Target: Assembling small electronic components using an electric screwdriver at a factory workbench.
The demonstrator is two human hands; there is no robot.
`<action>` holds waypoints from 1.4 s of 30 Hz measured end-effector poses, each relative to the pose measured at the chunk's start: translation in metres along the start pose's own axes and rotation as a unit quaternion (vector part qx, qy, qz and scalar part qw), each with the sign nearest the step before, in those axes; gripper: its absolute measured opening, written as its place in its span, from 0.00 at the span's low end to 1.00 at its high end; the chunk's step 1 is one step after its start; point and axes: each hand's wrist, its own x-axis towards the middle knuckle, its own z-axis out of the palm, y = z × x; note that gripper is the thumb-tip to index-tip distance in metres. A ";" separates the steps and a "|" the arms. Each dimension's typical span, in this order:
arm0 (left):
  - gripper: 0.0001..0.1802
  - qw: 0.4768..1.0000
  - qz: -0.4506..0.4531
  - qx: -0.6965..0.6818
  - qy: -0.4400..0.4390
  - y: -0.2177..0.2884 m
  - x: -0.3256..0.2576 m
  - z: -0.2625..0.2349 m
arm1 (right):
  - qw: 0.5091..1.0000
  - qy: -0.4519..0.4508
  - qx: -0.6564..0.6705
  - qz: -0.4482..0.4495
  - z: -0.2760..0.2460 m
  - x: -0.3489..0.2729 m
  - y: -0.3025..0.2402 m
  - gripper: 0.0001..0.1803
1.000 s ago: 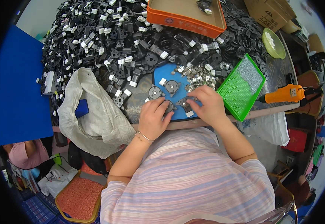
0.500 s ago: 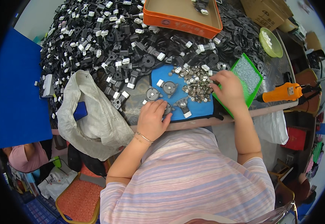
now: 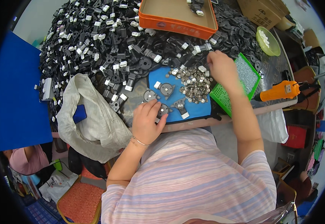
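Step in hand, as judged: assembly of small round grey parts on the blue mat (image 3: pixel 196 108), with a fresh piece being fetched.

Left hand (image 3: pixel 147 121) rests at the mat's 8 o'clock corner, fingers curled down onto a round grey part (image 3: pixel 163 109); it appears to pinch or steady it, though whether it truly grips cannot be told. Right hand (image 3: pixel 222 67) is stretched to 1 o'clock of the mat, fingers bent down at the edge of the heap of black plastic parts (image 3: pixel 106 44); what it holds, if anything, is hidden.

Two more grey round parts (image 3: pixel 166 89) lie on the mat, flat discs with short lugs. At 3 o'clock of them sits a pile of small silver metal pieces (image 3: pixel 194 86), shiny and loose. A green mesh tray (image 3: pixel 244 76) lies just beside the mat.

Next move, as judged, calls for bringing the fetched piece to the part under the left hand and seating it squarely.
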 end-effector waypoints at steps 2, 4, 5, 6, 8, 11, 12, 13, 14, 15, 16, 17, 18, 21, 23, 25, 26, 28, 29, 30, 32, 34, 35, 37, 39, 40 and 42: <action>0.20 1.000 0.001 -0.005 0.004 0.001 0.001 -0.002 | 1.000 -0.016 -0.007 0.005 0.006 0.008 0.019 0.13; 0.19 1.000 0.000 -0.008 0.010 0.001 0.002 -0.003 | 0.997 -0.066 -0.032 0.038 0.006 0.015 0.024 0.23; 0.19 1.000 0.002 -0.007 0.012 0.001 0.002 -0.004 | 0.997 -0.065 -0.032 0.038 0.008 0.015 0.026 0.23; 0.18 1.000 0.002 -0.005 0.015 0.000 0.002 -0.004 | 0.998 -0.055 -0.025 0.032 0.010 0.015 0.027 0.23; 0.18 1.000 0.002 -0.006 0.017 -0.001 0.003 -0.004 | 0.998 -0.045 -0.019 0.026 0.011 0.016 0.028 0.25; 0.17 1.000 0.005 -0.006 0.018 0.003 0.001 -0.005 | 0.998 -0.052 -0.013 0.045 0.012 0.018 0.027 0.24; 0.16 1.000 0.006 -0.008 0.017 0.004 0.002 -0.005 | 0.997 -0.058 0.024 0.044 0.017 0.021 0.029 0.24; 0.16 1.000 0.008 -0.009 0.018 0.004 0.003 -0.004 | 0.995 -0.063 0.061 0.042 0.021 0.022 0.032 0.24; 0.16 1.000 0.008 -0.013 0.017 0.005 0.003 -0.004 | 0.994 -0.052 0.079 0.051 0.023 0.021 0.034 0.22; 0.16 1.000 0.006 -0.017 0.016 0.005 0.003 -0.004 | 0.994 -0.051 0.079 0.051 0.023 0.021 0.035 0.22; 0.16 1.000 0.007 -0.017 0.016 0.005 0.003 -0.004 | 0.992 -0.064 0.087 0.059 0.024 0.021 0.038 0.22; 0.15 1.000 0.009 -0.021 0.017 0.005 0.003 -0.004 | 0.990 -0.077 0.096 0.067 0.024 0.021 0.040 0.21; 0.15 1.000 0.009 -0.024 0.018 0.004 0.004 -0.004 | 0.990 -0.076 0.096 0.066 0.022 0.019 0.040 0.21; 0.15 0.999 0.004 -0.035 0.025 0.003 0.002 -0.006 | 0.965 0.005 0.238 0.112 0.001 -0.003 0.026 0.16; 0.13 0.989 -0.047 -0.140 0.002 0.008 0.003 -0.004 | 0.858 -0.026 0.506 0.082 -0.003 -0.032 0.003 0.17; 0.11 0.965 -0.096 -0.243 -0.022 0.015 0.005 0.000 | 0.708 -0.180 0.680 0.061 -0.021 -0.056 -0.026 0.24; 0.10 0.893 -0.165 -0.418 -0.016 0.020 0.008 0.005 | 0.672 -0.189 0.712 0.073 -0.017 -0.064 -0.038 0.24; 0.09 0.785 -0.226 -0.577 -0.010 0.024 0.014 0.011 | 0.617 -0.202 0.758 0.068 -0.008 -0.073 -0.051 0.21; 0.09 0.774 -0.224 -0.592 -0.006 0.024 0.017 0.014 | 0.612 -0.211 0.760 0.057 -0.006 -0.076 -0.056 0.21; 0.09 0.764 -0.222 -0.606 -0.001 0.023 0.019 0.016 | 0.608 -0.221 0.762 0.046 -0.003 -0.078 -0.059 0.21; 0.09 0.754 -0.219 -0.619 0.004 0.024 0.021 0.014 | 0.611 -0.231 0.757 0.018 -0.001 -0.082 -0.060 0.23; 0.10 0.964 0.019 -0.251 0.086 0.025 0.025 0.006 | 0.755 -0.169 0.634 -0.011 -0.013 -0.082 -0.064 0.27; 0.13 0.978 0.097 -0.136 0.126 0.023 0.026 0.006 | 0.755 -0.169 0.634 -0.010 -0.014 -0.084 -0.063 0.27; 0.15 0.967 0.202 -0.057 0.142 0.017 0.019 0.004 | 0.831 -0.062 0.543 -0.100 -0.015 -0.092 -0.061 0.33; 0.18 0.965 0.227 -0.039 0.124 0.014 0.014 0.007 | 0.853 -0.041 0.504 -0.129 -0.017 -0.100 -0.063 0.32; 0.18 0.961 0.244 -0.039 0.126 0.015 0.014 0.010 | 0.862 -0.035 0.490 -0.120 -0.013 -0.104 -0.065 0.31; 0.18 0.956 0.260 -0.039 0.128 0.013 0.013 0.013 | 0.872 -0.030 0.476 -0.111 -0.011 -0.108 -0.066 0.29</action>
